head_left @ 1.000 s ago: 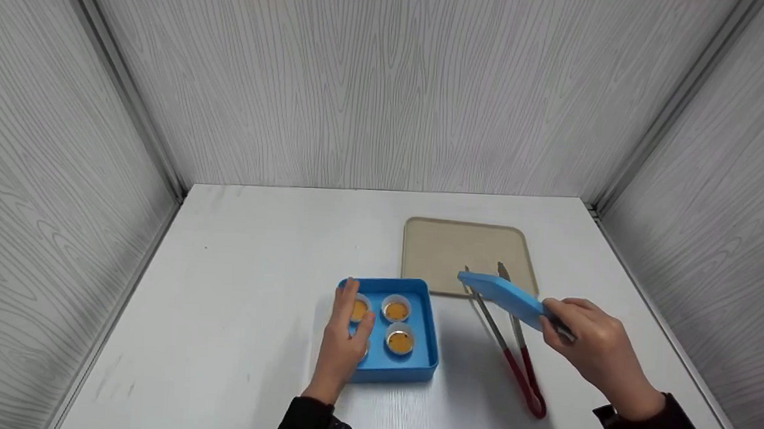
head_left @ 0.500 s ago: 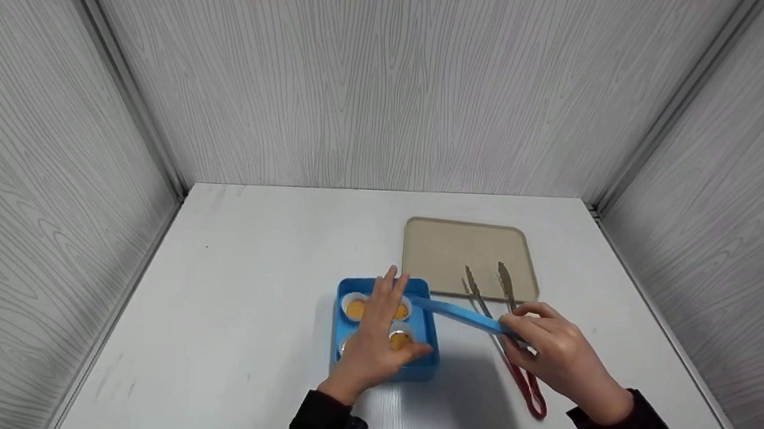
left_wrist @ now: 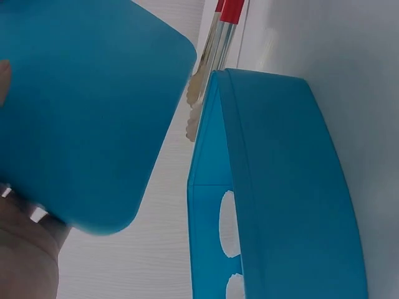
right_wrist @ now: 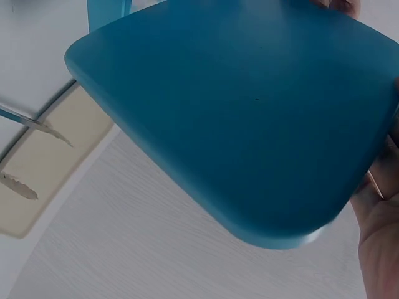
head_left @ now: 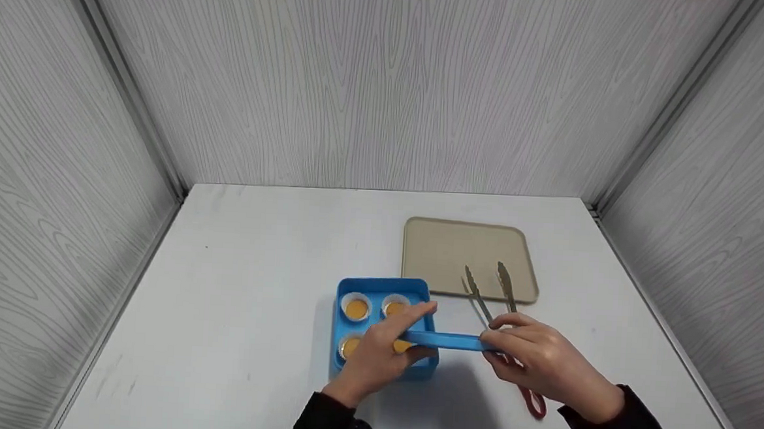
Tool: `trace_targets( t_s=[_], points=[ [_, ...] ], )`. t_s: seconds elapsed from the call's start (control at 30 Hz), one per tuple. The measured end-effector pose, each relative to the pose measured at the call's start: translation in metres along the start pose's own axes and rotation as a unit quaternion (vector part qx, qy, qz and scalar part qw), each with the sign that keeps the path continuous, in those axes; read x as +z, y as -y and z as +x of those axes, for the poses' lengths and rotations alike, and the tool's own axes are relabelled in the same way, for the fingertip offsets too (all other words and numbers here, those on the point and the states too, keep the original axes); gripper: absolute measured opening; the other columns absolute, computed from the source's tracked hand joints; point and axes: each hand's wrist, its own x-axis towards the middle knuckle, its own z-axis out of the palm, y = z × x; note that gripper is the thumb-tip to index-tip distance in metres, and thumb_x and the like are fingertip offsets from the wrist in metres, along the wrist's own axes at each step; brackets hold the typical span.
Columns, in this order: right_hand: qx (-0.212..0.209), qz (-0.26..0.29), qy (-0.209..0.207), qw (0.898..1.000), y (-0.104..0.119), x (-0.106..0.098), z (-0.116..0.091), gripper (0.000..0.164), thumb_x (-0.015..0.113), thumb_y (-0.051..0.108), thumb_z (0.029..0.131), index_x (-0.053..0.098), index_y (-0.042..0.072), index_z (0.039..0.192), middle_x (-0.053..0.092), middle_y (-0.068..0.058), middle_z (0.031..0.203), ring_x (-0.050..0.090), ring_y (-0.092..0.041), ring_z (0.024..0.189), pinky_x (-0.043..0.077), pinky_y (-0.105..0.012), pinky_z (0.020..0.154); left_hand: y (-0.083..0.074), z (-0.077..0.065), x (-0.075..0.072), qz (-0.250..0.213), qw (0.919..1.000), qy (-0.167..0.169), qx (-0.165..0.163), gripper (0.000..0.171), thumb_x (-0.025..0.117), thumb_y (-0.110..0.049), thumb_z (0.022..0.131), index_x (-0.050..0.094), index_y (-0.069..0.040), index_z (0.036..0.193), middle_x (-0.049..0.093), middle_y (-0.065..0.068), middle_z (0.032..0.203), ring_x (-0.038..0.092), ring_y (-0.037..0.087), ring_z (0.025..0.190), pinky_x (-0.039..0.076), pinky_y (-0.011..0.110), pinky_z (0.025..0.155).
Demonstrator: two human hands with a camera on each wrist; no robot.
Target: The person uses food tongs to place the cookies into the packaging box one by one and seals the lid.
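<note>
Both hands hold a blue lid (head_left: 450,340), seen nearly edge-on in the head view and broad and flat in the wrist views. My right hand (head_left: 544,360) grips its right edge. The left hand (head_left: 378,355) has its thumb and fingers around the lid's left end, over the box. Below lies an uncovered blue box (head_left: 385,285), with its side facing the left wrist view. Inside it are several small pale cups with orange-yellow filling, one cup (head_left: 356,308) at the back left; the left hand and lid partly hide the others.
Behind the box to the right lies a beige tray (head_left: 462,248). Metal tongs (head_left: 506,286) with red handles rest with their tips over its front edge; the right hand covers their middle. Grey wood-grain panels (head_left: 389,84) enclose the white table (head_left: 254,286).
The right hand has brought the lid left and levelled it at the box. The left hand has moved right, from the box's left side across the cups, and taken the lid's left end.
</note>
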Motion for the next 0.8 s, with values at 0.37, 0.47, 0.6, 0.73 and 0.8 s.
trace_targets(
  t_s=[0.37,0.47,0.6,0.73,0.8],
  points=[
    [-0.009,0.007,-0.007,1.000,-0.005,-0.001,0.003,0.020,0.059,0.018,0.103,0.074,0.003,0.106,0.075,-0.002,0.093,0.071,-0.017,0.080,0.060,-0.028,0.071,0.000,-0.006,0.002,-0.039,0.9991,0.007,0.015,0.016,0.066,-0.022,0.100,0.072,-0.011,0.111,0.077,-0.001,0.104,0.070,0.009,0.095,0.058,0.028,0.093],
    [0.011,0.012,-0.001,1.000,-0.006,-0.003,0.002,0.022,0.059,0.019,0.104,0.075,0.004,0.109,0.076,-0.002,0.096,0.072,-0.019,0.084,0.060,-0.027,0.074,-0.002,-0.009,0.003,-0.029,0.9996,0.008,0.004,0.019,0.064,-0.025,0.102,0.071,-0.011,0.112,0.076,0.000,0.106,0.070,0.010,0.095,0.059,0.031,0.093],
    [0.051,0.025,0.007,0.998,-0.008,-0.007,0.000,0.025,0.064,0.020,0.103,0.074,0.006,0.120,0.077,-0.004,0.108,0.073,-0.023,0.095,0.059,-0.026,0.087,-0.002,-0.012,0.002,-0.042,0.9991,0.001,-0.010,0.021,0.063,-0.025,0.103,0.069,-0.009,0.116,0.075,0.001,0.113,0.070,0.012,0.101,0.058,0.036,0.095],
    [0.108,0.029,0.009,0.994,-0.014,-0.007,-0.004,0.044,0.076,0.015,0.094,0.066,0.007,0.136,0.070,-0.008,0.132,0.069,-0.028,0.117,0.048,-0.022,0.106,0.000,-0.015,-0.001,-0.106,0.9937,-0.013,-0.033,0.022,0.064,-0.018,0.102,0.066,-0.007,0.121,0.074,0.005,0.122,0.070,0.017,0.109,0.056,0.041,0.100],
    [0.149,0.039,0.007,0.988,-0.016,-0.006,-0.008,0.061,0.081,0.009,0.087,0.059,0.006,0.144,0.063,-0.010,0.143,0.060,-0.029,0.131,0.039,-0.021,0.113,0.002,-0.016,-0.003,-0.135,0.9894,-0.022,-0.049,0.024,0.065,-0.016,0.102,0.065,-0.007,0.124,0.073,0.005,0.125,0.069,0.018,0.113,0.055,0.043,0.102]
  ],
)
